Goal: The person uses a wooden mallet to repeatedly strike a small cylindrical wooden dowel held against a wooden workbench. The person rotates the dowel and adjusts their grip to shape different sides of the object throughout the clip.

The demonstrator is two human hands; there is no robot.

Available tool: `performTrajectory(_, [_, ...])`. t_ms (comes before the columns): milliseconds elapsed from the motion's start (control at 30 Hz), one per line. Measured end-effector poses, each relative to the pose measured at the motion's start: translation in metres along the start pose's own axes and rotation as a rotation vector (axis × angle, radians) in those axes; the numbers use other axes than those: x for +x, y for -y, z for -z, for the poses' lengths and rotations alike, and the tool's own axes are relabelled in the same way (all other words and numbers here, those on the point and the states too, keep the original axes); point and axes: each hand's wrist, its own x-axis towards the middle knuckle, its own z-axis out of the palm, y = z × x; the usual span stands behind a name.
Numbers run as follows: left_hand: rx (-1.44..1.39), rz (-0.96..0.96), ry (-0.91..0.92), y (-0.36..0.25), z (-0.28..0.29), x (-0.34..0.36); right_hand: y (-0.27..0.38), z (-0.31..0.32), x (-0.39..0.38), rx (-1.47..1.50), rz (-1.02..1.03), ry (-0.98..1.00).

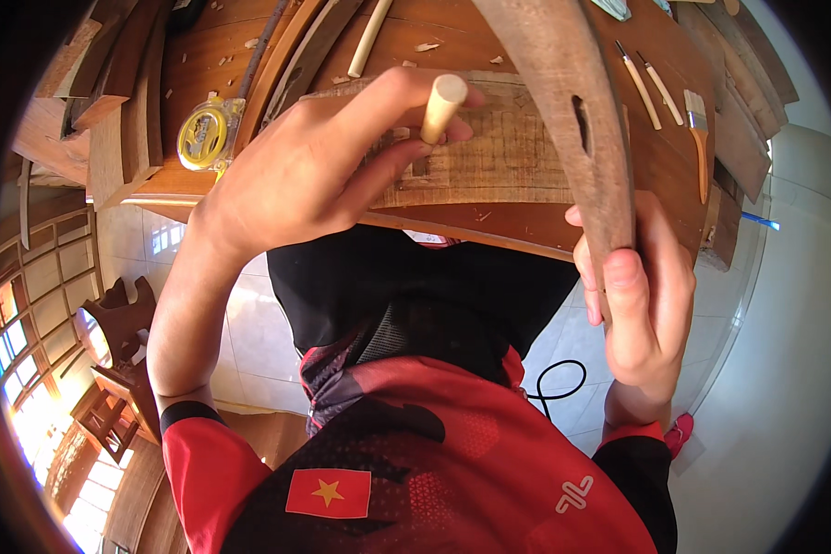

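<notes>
Table (pixel 651 28); right hand (pixel 644 309) grips board (pixel 602 171) slanting forward-left; left hand (pixel 314 162) holds tilted stick (pixel 439 113)

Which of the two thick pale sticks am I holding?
The stick in your left hand, round end up; the other stick lies on the table.

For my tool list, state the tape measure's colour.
The tape measure is mainly yellow; see the head view.

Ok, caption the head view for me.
Left hand holding a pale stick; right hand gripping a curved, slotted wooden piece.
</notes>
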Motion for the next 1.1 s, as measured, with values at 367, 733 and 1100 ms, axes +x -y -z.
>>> performTrajectory(367, [0.065,-0.011,0.007,0.0,-0.001,-0.002,0.001,-0.003,-0.002,0.009,0.009,0.028])
performTrajectory(733, [0.148,-0.064,0.042,-0.007,0.001,0.008,0.01,-0.002,-0.005,-0.028,-0.055,0.042])
performTrajectory(1100, [0.227,-0.05,-0.049,0.0,-0.004,-0.008,0.005,-0.015,-0.001,-0.283,0.265,-0.023])
